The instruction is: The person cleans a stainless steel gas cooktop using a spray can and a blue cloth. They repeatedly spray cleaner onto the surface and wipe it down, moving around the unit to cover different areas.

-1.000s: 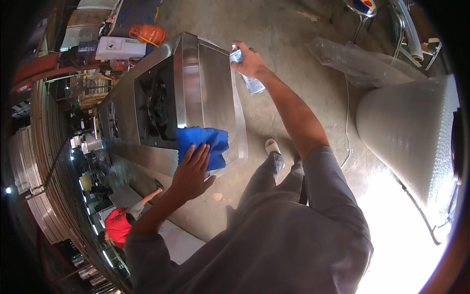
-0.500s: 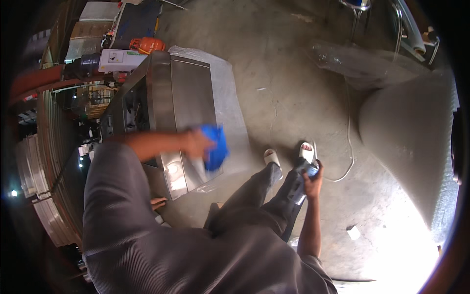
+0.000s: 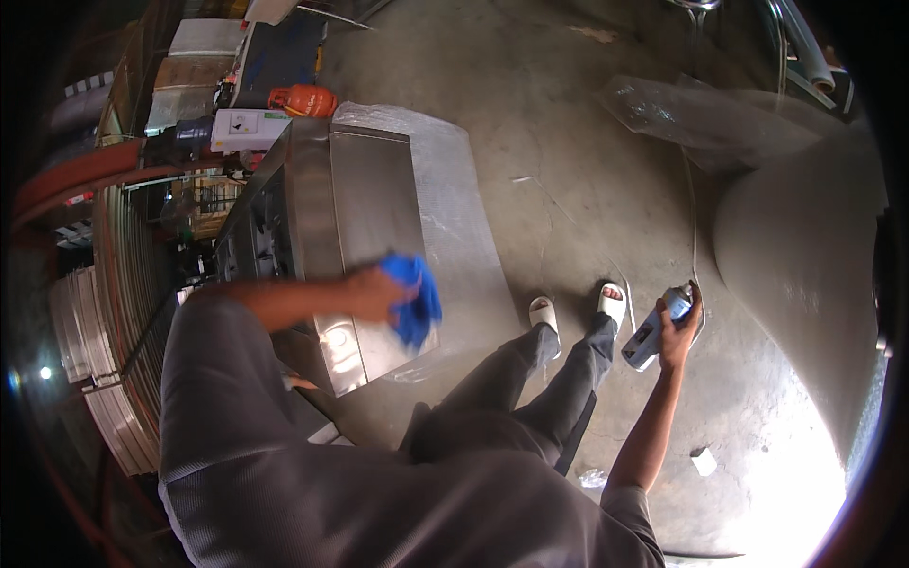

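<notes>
A bunched blue cloth [image 3: 418, 305] is in my left hand [image 3: 372, 292], held over the steel panel of a stainless-steel appliance [image 3: 374, 194]; the hand and cloth are slightly blurred, and whether the cloth touches the panel I cannot tell. Out to the right, my right hand [image 3: 678, 337] grips a spray can [image 3: 653, 328], its fingers wrapped round the upper body. The can is tilted, with its nozzle end up and to the right. Dark openings show on the left side of the appliance.
Plastic sheeting [image 3: 464, 246] lies under and beside the appliance. An orange gas cylinder [image 3: 303, 100] and a white box [image 3: 248, 130] are beyond it. To the right stands a large roll of bubble wrap [image 3: 800, 246]. A pale cord [image 3: 698, 218] trails over the concrete floor.
My right hand has swung outward to the right with the spray can, away from my leg. The left hand stays over the panel with the cloth, only slightly shifted.
</notes>
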A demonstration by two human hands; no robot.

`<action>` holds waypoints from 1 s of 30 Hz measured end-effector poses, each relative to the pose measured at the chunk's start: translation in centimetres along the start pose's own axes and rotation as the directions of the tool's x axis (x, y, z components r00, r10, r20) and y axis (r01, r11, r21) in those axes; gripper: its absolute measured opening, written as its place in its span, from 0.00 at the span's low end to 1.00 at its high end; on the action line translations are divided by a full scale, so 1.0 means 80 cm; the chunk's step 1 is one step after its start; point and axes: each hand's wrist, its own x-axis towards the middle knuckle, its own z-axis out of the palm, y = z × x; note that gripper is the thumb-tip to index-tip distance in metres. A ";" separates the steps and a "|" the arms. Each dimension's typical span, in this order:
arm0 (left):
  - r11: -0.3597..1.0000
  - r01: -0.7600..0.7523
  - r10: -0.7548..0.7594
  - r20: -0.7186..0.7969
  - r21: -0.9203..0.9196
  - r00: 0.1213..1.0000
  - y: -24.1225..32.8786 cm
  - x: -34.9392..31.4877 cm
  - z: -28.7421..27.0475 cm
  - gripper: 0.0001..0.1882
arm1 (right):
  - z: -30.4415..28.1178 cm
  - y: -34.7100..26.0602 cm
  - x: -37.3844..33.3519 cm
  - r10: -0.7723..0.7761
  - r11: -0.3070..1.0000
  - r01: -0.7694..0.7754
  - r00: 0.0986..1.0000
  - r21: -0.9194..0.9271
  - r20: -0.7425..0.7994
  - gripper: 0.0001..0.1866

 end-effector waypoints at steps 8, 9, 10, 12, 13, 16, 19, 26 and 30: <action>0.851 0.357 -0.140 -0.490 0.384 0.860 -0.132 0.076 -0.100 0.44 | -0.009 -0.032 -0.003 -0.121 0.983 0.143 0.975 -0.111 0.185 0.42; 0.904 0.192 -0.016 -0.419 0.382 0.908 -0.082 0.070 -0.043 0.44 | -0.009 -0.036 -0.010 0.009 1.000 -0.009 0.969 0.000 0.246 0.42; 0.963 0.036 0.065 -0.360 0.267 0.931 -0.030 0.060 0.003 0.44 | -0.004 -0.038 -0.021 0.015 1.000 -0.022 0.966 0.023 0.258 0.43; 0.948 -0.195 0.246 -0.190 0.253 0.951 0.045 0.031 0.057 0.43 | 0.016 -0.041 -0.050 -0.052 0.993 0.007 0.926 0.120 0.374 0.44; 0.943 -0.194 0.248 -0.183 0.270 0.951 0.064 0.019 0.065 0.43 | 0.036 -0.042 -0.069 -0.078 0.993 0.027 0.885 0.118 0.459 0.45; 0.986 0.168 -0.168 0.082 0.009 0.982 0.059 -0.008 0.011 0.44 | 0.122 -0.049 -0.134 -0.094 0.959 0.236 0.783 -0.154 0.615 0.45; 0.906 0.419 -0.409 -0.126 0.065 0.904 -0.027 -0.024 -0.087 0.41 | 0.229 -0.059 -0.196 0.041 0.995 0.035 0.712 -0.094 0.701 0.42; 0.813 0.294 -0.147 -0.311 0.502 0.939 0.012 -0.057 -0.022 0.37 | 0.319 -0.089 -0.287 0.049 0.998 -0.006 0.593 -0.057 0.804 0.41; 0.921 0.110 -0.042 -0.184 0.375 0.982 0.067 -0.055 0.040 0.40 | 0.298 -0.026 -0.261 0.146 0.989 -0.081 0.694 -0.125 0.705 0.46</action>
